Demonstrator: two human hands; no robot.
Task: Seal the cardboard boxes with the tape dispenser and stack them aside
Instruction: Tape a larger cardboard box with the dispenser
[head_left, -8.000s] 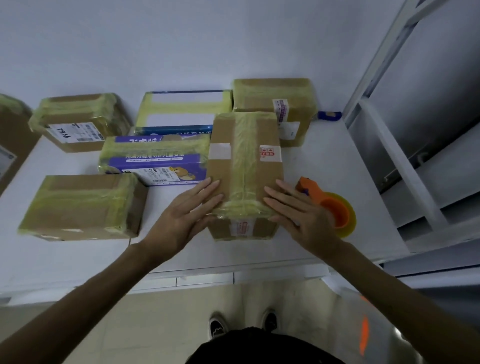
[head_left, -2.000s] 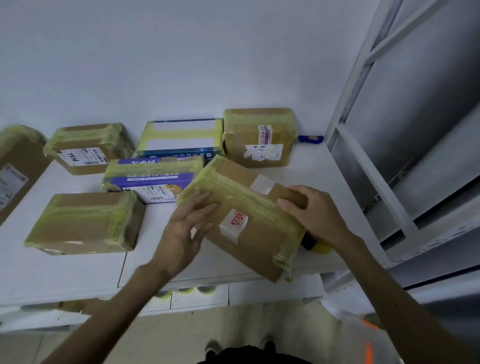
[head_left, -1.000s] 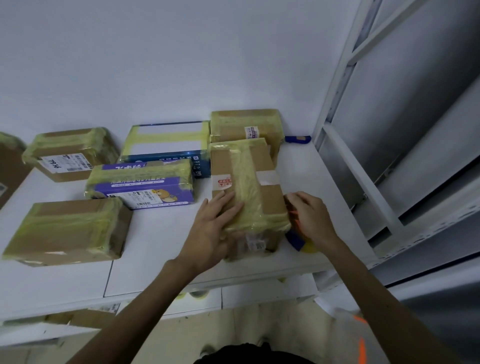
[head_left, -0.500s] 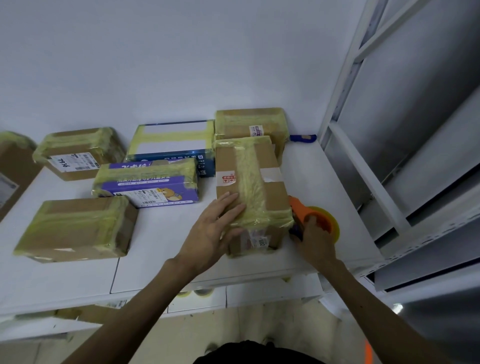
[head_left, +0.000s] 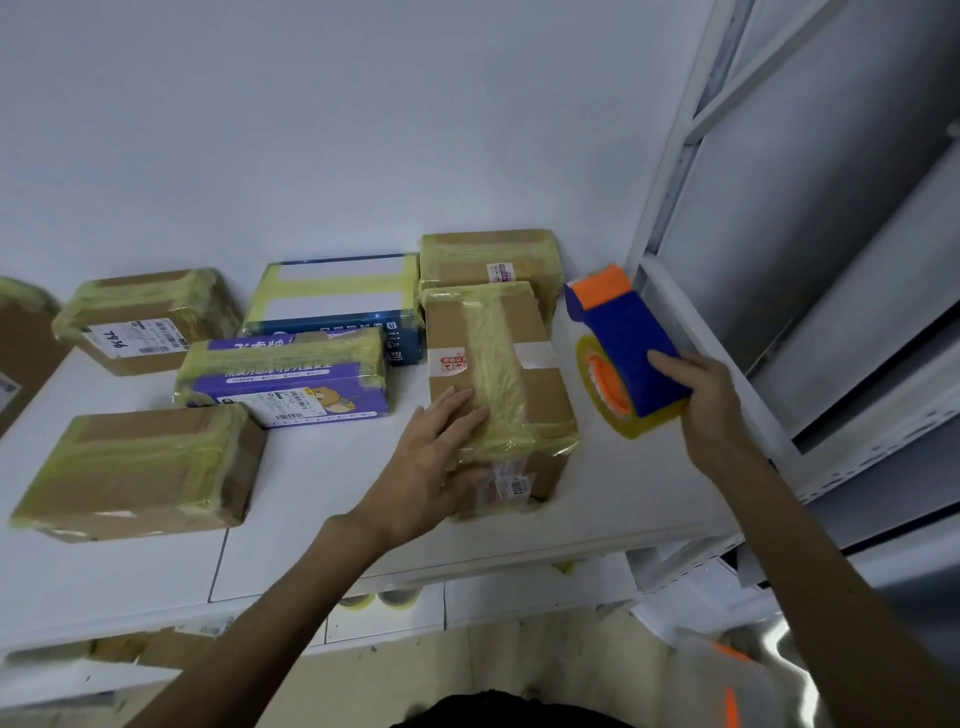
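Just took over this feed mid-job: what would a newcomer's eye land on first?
The blue-and-orange tape dispenser, gripped in the right hand above the right end of the white table, stands out most. Next comes the left hand pressing flat on the tape-wrapped cardboard box at centre, with other yellow-taped boxes lying to its left.

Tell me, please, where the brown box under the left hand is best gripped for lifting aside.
Probably its two long side walls, from left and right: the box lies flat, lengthways away from the person, both sides free. The left hand rests on its near-left top.
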